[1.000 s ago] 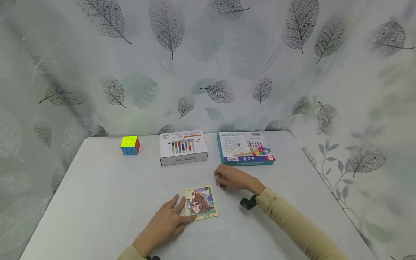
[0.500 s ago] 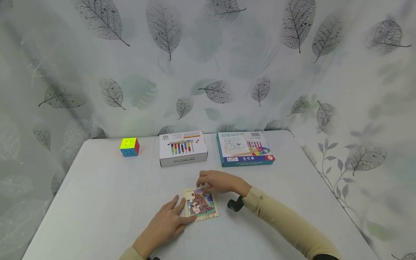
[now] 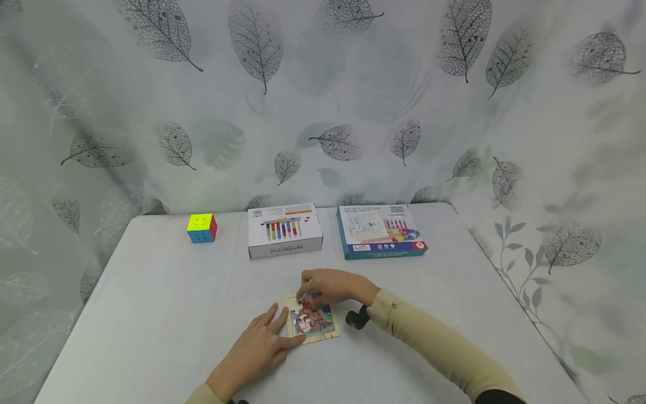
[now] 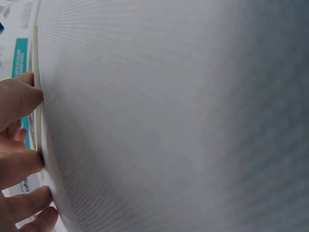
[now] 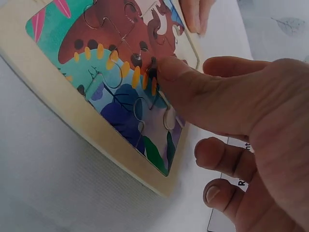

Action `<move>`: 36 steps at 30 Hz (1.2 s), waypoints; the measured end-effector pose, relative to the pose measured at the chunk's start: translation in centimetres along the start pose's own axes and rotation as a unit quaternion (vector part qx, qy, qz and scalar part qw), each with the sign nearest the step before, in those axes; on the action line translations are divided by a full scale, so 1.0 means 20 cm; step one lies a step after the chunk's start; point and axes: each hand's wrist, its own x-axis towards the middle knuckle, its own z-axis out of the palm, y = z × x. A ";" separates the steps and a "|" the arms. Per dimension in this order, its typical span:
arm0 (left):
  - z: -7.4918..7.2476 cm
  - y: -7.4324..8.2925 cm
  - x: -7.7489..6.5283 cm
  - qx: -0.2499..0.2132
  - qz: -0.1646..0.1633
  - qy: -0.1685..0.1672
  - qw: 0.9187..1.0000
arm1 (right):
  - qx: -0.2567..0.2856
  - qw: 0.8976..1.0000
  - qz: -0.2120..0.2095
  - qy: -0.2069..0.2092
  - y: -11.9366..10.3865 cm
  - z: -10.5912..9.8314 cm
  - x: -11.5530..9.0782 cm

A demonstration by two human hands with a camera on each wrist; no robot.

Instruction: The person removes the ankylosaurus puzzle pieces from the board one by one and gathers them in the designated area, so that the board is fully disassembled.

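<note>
Cartons [image 3: 285, 233] and puzzle cube [image 3: 202, 228] sit behind slightly skewed square jigsaw [image 3: 317, 322]; left hand [image 3: 259, 341] splayed against it, right hand [image 3: 330, 285] curled over, grip unclear.

We see a frame [image 5: 87, 118] of smooth, matt wood, glossy printed pieces [image 5: 123, 111], a surface [image 4: 135, 96] of finely woven cloth, a plastic cube [image 3: 202, 228] and cardboard boxes [image 3: 285, 230].
</note>
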 end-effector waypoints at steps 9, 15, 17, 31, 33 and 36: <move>0.00 0.00 0.00 0.002 0.006 0.011 1.000 | -0.014 1.000 0.006 -0.013 -0.01 0.02 0.04; 0.00 0.00 -0.01 -0.002 0.005 0.011 1.000 | -0.024 1.000 0.004 -0.012 -0.01 0.02 0.05; 0.00 0.00 -0.01 -0.002 0.006 0.014 1.000 | -0.026 1.000 0.006 -0.012 -0.01 0.02 0.05; 0.00 0.00 0.00 -0.006 0.003 0.009 1.000 | -0.031 0.999 0.012 -0.023 -0.03 0.01 0.05; 0.00 0.00 0.00 -0.004 0.005 0.013 1.000 | -0.032 0.999 0.014 -0.024 -0.03 0.01 0.06; 0.00 0.00 0.00 0.003 0.008 0.018 1.000 | -0.031 0.999 0.015 -0.024 -0.03 0.01 0.06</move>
